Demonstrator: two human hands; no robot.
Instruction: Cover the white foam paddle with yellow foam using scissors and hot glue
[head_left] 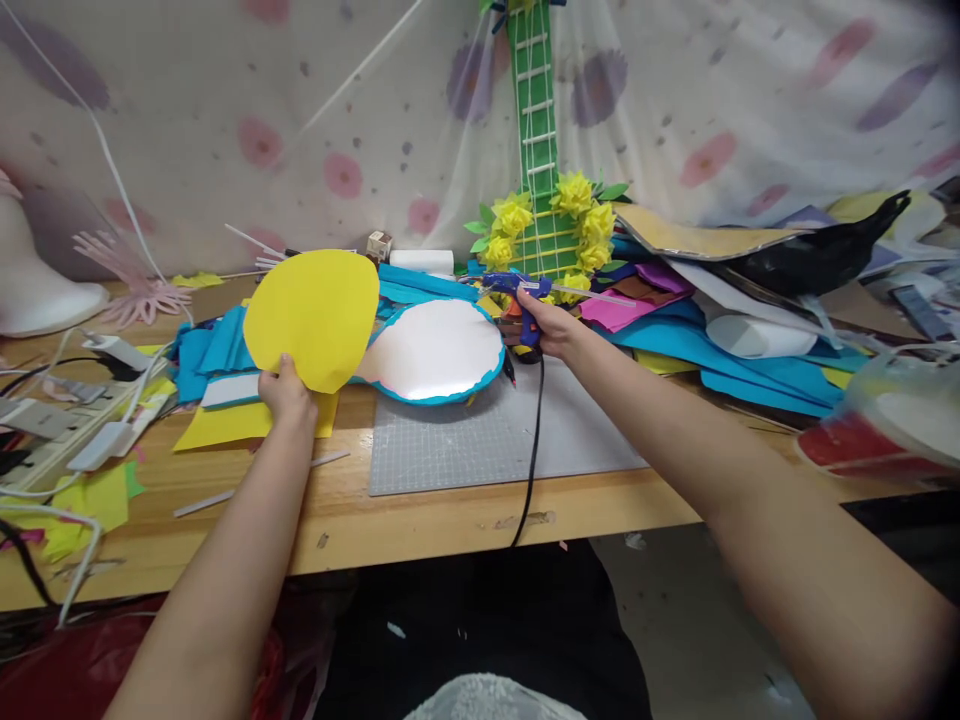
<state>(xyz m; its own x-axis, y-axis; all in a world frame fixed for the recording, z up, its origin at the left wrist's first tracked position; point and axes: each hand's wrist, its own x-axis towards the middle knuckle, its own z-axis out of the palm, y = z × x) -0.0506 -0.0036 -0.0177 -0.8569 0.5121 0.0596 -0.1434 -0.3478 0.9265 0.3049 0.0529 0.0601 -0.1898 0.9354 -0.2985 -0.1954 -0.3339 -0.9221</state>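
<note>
Pinched in my left hand point(289, 395) is a rounded yellow paper cutout point(315, 315), raised above the table at the left. My right hand point(547, 320) grips a blue hot glue gun point(517, 285) with a clear glue stick out of its back and a black cord hanging down. Between the hands lies a guitar-shaped piece point(442, 350) with a white face and a blue paper edge. Part of it sits over a grey cutting mat point(450, 460). The yellow cutout hides some of its left side.
Behind, a green paper guitar point(534, 130) with yellow flowers leans upright. Stacked coloured paper point(660, 330) and a red-and-white container in plastic point(877, 430) are at the right. A power strip point(45, 450) with cables lies left; the table's front edge point(420, 545) is near me.
</note>
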